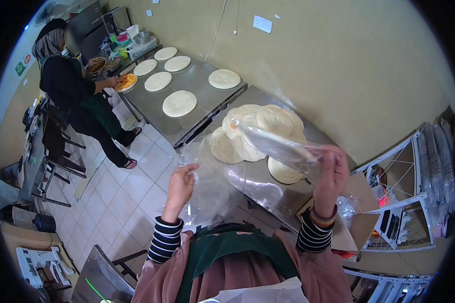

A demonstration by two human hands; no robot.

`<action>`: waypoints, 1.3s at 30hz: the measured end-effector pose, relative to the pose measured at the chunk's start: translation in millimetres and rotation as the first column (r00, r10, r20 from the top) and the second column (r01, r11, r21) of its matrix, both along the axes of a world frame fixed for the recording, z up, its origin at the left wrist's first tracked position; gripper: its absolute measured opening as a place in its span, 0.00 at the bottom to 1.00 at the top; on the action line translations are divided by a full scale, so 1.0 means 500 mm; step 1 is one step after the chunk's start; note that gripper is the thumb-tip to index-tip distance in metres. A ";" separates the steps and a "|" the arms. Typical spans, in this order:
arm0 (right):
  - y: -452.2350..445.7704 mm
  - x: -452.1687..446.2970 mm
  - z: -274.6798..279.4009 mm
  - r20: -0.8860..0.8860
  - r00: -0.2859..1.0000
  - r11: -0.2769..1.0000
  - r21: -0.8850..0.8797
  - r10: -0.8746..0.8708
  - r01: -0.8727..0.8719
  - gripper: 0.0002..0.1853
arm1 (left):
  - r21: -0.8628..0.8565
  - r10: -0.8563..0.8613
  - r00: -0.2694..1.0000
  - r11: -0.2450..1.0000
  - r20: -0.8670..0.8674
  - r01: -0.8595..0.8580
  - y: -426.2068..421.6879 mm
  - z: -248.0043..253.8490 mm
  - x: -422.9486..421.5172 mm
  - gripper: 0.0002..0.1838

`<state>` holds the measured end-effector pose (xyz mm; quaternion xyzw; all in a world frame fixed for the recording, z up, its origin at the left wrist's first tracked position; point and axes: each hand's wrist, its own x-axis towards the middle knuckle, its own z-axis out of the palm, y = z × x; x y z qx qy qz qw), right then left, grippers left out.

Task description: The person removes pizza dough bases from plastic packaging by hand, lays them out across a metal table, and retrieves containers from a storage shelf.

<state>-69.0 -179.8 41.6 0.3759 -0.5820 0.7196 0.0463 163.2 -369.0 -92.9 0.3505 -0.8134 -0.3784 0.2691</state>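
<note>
My left hand (181,189) is closed on a clear plastic bag (210,194), which hangs loose in front of my apron. On the other side my right hand (331,174) pinches a second piece of clear plastic (283,145), stretched out toward the left over a heap of bread. Whether the two pieces of plastic join cannot be made out. Below and beyond my hands, pale round flatbreads (255,116) lie piled on a metal table (247,177). One flatbread (284,170) rests at the near side of the heap, partly under the plastic.
Several pale flat rounds (180,103) are spread over a farther metal table (197,81). A co-worker (68,86) stands at its left end, one hand at a round with orange topping (126,82). To my right are a cardboard box (361,230) and a white rack (397,207).
</note>
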 end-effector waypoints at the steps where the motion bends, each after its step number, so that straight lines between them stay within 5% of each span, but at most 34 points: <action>1: -0.011 0.004 0.002 -0.017 0.997 0.989 0.131 0.074 -0.071 0.10 | -0.032 0.086 0.992 0.996 0.088 -0.083 -0.005 0.018 0.018 0.15; 2: -0.021 0.012 0.003 -0.025 0.988 0.955 0.261 0.150 -0.138 0.10 | -0.072 0.173 0.970 0.984 0.170 -0.163 -0.011 0.036 0.036 0.17; 5: -0.051 0.045 -0.018 -0.024 0.941 0.886 0.347 0.337 -0.309 0.10 | -0.124 0.080 0.988 0.990 0.129 -0.063 -0.025 0.071 0.084 0.18; 6: -0.064 0.057 -0.031 -0.077 0.915 0.867 0.359 0.397 -0.346 0.10 | 0.008 0.003 0.977 1.000 0.215 -0.005 -0.026 0.086 0.086 0.21; 8: -0.079 0.090 -0.069 -0.092 0.914 0.824 0.475 0.396 -0.309 0.10 | -0.037 -0.020 0.988 0.999 0.150 0.025 -0.002 0.076 0.073 0.22; 11: -0.088 0.103 -0.143 -0.174 0.922 0.891 0.368 0.347 -0.265 0.08 | -0.090 0.010 0.992 0.996 0.122 0.001 0.024 0.076 0.041 0.27; 17: -0.065 0.092 -0.186 0.058 0.948 0.933 0.169 0.312 -0.317 0.08 | 0.072 -0.450 0.885 0.893 0.124 0.444 0.017 0.124 0.022 0.28; 19: -0.051 0.088 -0.188 -0.039 0.952 0.931 0.228 0.302 -0.286 0.09 | 0.124 -0.598 0.794 0.800 0.109 0.586 0.028 0.151 -0.002 0.28; 23: -0.012 0.079 -0.204 0.104 0.928 0.879 0.300 0.357 -0.372 0.11 | 0.035 -0.544 0.792 0.829 0.278 0.558 0.064 0.134 -0.042 0.20; 27: 0.054 0.013 -0.259 -0.026 0.965 0.917 0.318 0.261 -0.240 0.27 | 0.037 -0.527 0.843 0.849 0.109 0.526 0.034 0.121 -0.045 0.13; 29: 0.099 -0.004 -0.342 -0.154 0.976 0.720 0.694 0.155 -0.005 0.23 | 0.042 -0.497 0.866 0.868 0.056 0.495 0.024 0.127 -0.041 0.14; 30: 0.119 -0.004 -0.383 -0.152 0.976 0.720 0.694 0.156 -0.006 0.23 | 0.068 -0.468 0.884 0.882 0.011 0.466 0.013 0.126 -0.035 0.15; 32: 0.141 0.001 -0.436 -0.145 0.928 0.523 0.850 0.343 -0.060 0.16 | 0.061 -0.446 0.895 0.894 0.024 0.444 0.006 0.144 -0.032 0.16; 39: 0.117 -0.018 -0.417 -0.108 0.994 0.772 0.631 -0.007 0.074 0.08 | 0.152 -0.453 0.891 0.881 0.007 0.447 -0.008 0.132 -0.008 0.16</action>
